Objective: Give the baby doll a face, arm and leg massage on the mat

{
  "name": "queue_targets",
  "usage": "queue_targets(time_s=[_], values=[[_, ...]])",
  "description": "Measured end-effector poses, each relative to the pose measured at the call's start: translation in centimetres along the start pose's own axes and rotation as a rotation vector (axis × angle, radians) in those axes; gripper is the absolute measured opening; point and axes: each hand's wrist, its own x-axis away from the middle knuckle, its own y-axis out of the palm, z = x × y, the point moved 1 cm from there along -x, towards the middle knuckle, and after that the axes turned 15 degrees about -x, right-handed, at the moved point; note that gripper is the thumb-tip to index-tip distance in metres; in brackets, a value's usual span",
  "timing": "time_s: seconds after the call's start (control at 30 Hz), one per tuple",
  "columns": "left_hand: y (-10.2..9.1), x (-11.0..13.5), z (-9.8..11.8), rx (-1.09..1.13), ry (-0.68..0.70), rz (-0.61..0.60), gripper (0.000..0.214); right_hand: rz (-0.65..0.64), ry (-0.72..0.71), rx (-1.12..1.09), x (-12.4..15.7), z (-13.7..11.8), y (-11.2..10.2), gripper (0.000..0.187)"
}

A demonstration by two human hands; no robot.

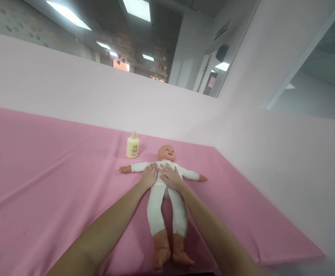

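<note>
A baby doll [157, 209] in a white suit lies face up, its head toward the wall and its arms spread wide. On the left side of its chest rests my left hand [149, 175], flat with the fingers stretched out. My right hand [171, 177] lies flat on the other side of the chest, fingers somewhat spread. Both palms touch the doll's body, and neither hand grips anything. The doll's bare feet point toward me between my forearms.
A cream pump bottle [132, 146] stands beyond the doll's outstretched arm, left of its head. Pink padded covering [55, 172] spreads under everything, with its edge at the right. Behind it rises a white wall [144, 103] with a mirror-like panel [156, 38].
</note>
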Motion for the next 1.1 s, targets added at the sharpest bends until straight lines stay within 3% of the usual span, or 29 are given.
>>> queue_targets(time_s=[0.3,0.5,0.63,0.73,0.9,1.1], values=[[0.1,-0.1,-0.4,0.026,0.005,-0.004,0.051,0.235,0.331,-0.030,2.7,1.7,1.5,0.065],[-0.1,0.0,-0.2,0.060,0.018,0.008,0.052,0.128,0.232,-0.056,5.8,-0.6,1.9,0.071],[-1.2,0.5,0.4,0.136,0.141,-0.017,0.054,-0.030,-0.023,-0.122,6.8,-3.4,1.1,0.063],[-2.6,1.1,1.1,0.220,0.239,-0.053,0.055,-0.062,-0.135,-0.217,7.2,-4.5,0.6,0.056],[-4.0,1.7,2.6,0.192,0.348,-0.140,0.049,0.084,-0.142,-0.406,7.8,-3.9,0.7,0.037],[-3.1,1.5,3.0,0.185,0.280,-0.091,0.047,0.314,-0.232,-0.476,7.8,-1.7,1.6,0.032]])
